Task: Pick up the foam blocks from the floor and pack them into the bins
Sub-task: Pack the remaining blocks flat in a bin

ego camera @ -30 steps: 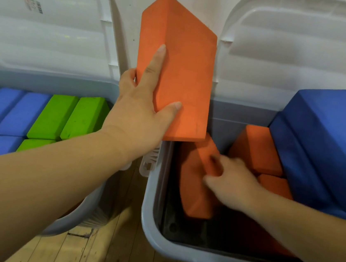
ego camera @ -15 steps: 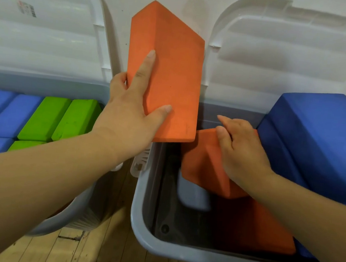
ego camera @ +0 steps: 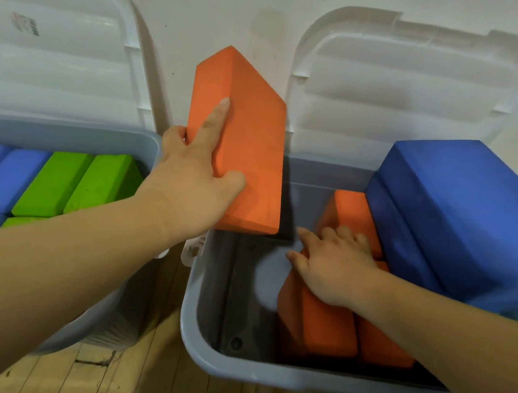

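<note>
Head view: the left hand (ego camera: 188, 185) grips the orange block (ego camera: 247, 149) by its lower half, index finger laid up its face, long axis upright, above the far left corner of the right-hand bin (ego camera: 263, 376). The bare gap (ego camera: 240, 291) lies just below it (the left hand is plainly nearer). The right hand (ego camera: 333, 266) rests with fingers spread flat on the packed blocks (ego camera: 329, 333) along the gap's right side.

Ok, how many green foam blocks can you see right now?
3, all in the left bin: one green block beside another in the back row, a sliver of a third in front. The left forearm may hide more.
</note>
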### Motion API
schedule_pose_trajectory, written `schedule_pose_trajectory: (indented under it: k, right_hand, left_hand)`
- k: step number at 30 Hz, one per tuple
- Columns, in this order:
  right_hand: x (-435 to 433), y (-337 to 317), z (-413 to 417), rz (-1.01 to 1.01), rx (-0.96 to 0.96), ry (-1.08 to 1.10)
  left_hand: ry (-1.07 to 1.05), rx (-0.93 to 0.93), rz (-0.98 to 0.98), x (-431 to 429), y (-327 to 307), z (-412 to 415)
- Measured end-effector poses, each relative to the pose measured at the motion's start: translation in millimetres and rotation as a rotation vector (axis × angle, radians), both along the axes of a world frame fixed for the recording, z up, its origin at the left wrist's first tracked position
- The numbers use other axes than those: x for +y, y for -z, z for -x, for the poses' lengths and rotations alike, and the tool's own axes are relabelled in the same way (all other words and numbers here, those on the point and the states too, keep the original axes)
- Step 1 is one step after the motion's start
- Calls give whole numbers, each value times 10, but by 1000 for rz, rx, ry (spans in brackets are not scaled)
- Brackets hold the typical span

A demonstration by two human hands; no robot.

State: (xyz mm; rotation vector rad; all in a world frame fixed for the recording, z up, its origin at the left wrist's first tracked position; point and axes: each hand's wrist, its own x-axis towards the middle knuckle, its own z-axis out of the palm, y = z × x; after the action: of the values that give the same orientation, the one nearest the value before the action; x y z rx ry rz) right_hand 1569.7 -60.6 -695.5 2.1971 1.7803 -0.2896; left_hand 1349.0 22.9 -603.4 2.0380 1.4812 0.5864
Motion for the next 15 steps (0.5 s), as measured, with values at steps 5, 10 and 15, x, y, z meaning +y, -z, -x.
schedule_pose_trajectory:
  k: [5,10,15]
  right_hand:
    - [-254,-326,-76,-142,437,-45]
    - [-439,-456,2,-281,778,-139]
    - [-426,-448,20,-489,803,-106]
  left_hand:
    - [90,148,77,20,-168,-50]
    - [99,101,86,-18,-270,-267]
    - [136,-40,221,-189,-351,-457]
